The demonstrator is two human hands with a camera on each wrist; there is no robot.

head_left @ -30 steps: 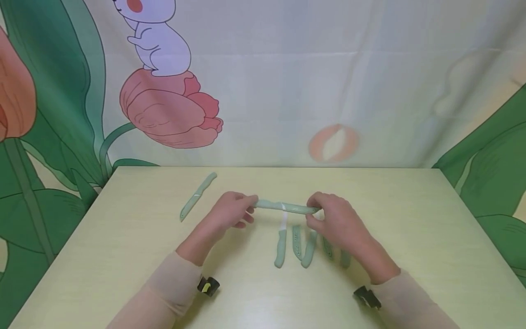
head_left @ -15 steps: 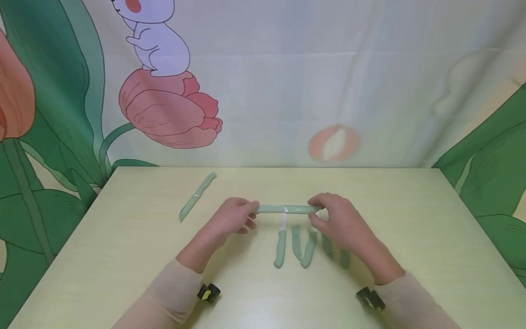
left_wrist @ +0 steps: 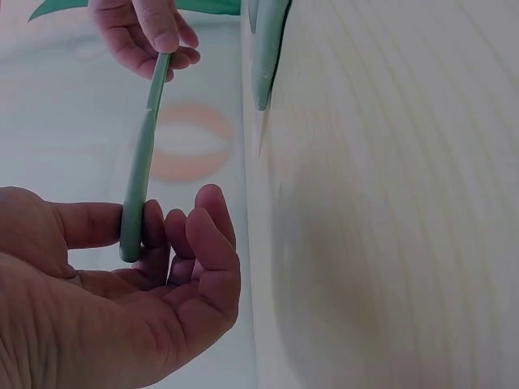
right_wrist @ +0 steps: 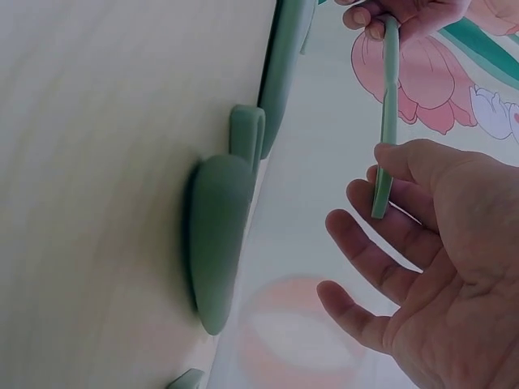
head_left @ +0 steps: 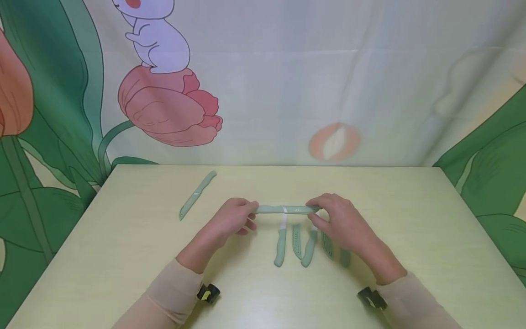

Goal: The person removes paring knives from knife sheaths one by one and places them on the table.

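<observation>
Green sheathed knife (head_left: 296,210) spans level above the surface (head_left: 255,297). The left hand (head_left: 235,216) has its thumb and fingers clamped on the handle end (left_wrist: 133,231); the right hand (head_left: 341,224) pinches the sheath tip (right_wrist: 380,201). Unsheathed knives (head_left: 281,246) and loose sheaths (head_left: 297,242) lie nearby.

Green knives (head_left: 281,242) and sheaths (head_left: 297,242) lie on a pale table (head_left: 102,256).

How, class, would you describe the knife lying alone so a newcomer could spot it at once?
On the pale table, find the far-left area past the person's left hand. A slim green knife lies slanted there. Unlike the held knife, it rests on the table; unlike the bare-bladed knives, its blade is sheathed.
</observation>
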